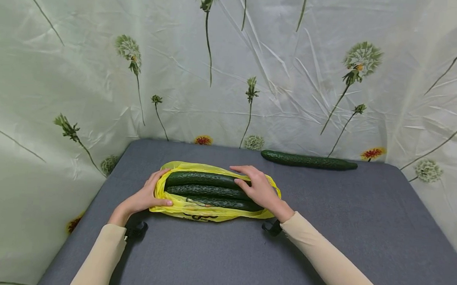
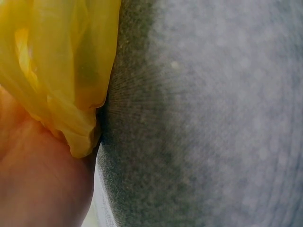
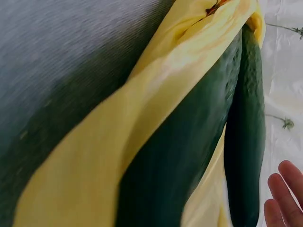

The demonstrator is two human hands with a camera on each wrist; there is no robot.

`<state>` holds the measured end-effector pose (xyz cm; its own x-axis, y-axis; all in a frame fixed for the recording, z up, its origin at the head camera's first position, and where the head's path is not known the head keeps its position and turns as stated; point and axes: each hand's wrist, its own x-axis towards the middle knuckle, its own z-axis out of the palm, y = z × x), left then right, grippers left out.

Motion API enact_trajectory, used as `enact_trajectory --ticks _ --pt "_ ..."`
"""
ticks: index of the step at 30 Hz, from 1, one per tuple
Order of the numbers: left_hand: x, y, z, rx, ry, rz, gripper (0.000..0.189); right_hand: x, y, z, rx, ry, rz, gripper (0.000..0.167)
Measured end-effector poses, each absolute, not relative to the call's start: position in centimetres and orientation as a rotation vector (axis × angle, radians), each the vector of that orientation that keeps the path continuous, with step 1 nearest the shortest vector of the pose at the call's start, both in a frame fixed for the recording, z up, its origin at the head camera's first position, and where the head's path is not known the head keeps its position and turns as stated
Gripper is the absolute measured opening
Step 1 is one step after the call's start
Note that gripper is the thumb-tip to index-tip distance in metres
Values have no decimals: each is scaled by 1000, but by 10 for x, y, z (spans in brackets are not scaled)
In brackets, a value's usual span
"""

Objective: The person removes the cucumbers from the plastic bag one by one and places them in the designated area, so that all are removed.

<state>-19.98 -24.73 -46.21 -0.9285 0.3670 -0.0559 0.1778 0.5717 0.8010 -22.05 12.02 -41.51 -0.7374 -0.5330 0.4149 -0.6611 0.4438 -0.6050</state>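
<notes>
In the head view: three long, dark-green, bumpy cucumbers (image 1: 210, 192) side by side in a crinkled yellow plastic bag (image 1: 230, 215) with black lettering, on the grey cloth-covered tabletop (image 1: 206, 262). At the bag's left end, left-hand grip (image 1: 148, 197) curled round the plastic, thumb on the near side. Over the right end, right-hand grip (image 1: 261, 190) loosely open, thumb above the farthest cucumber. Along the tabletop's far edge, well apart from the bag, a fourth dark-green cucumber (image 1: 309, 160).

In the left wrist view: yellow plastic against the palm.

In the right wrist view: two cucumbers between yellow folds, fingers straight, just beside.
</notes>
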Motion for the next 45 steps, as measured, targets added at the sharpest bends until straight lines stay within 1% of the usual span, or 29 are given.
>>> enact_trajectory --ticks 18,35,45 --pt "-200 -248 -462 477 2588 1274 100 -217 81 -414 1119 -2595 1148 39" --pt "-198 -249 -463 471 2586 1278 100 -228 58 -423 1125 -2674 1085 40" --pt "-199 -248 -462 475 2589 1276 100 -234 50 -424 1135 -2761 945 41"
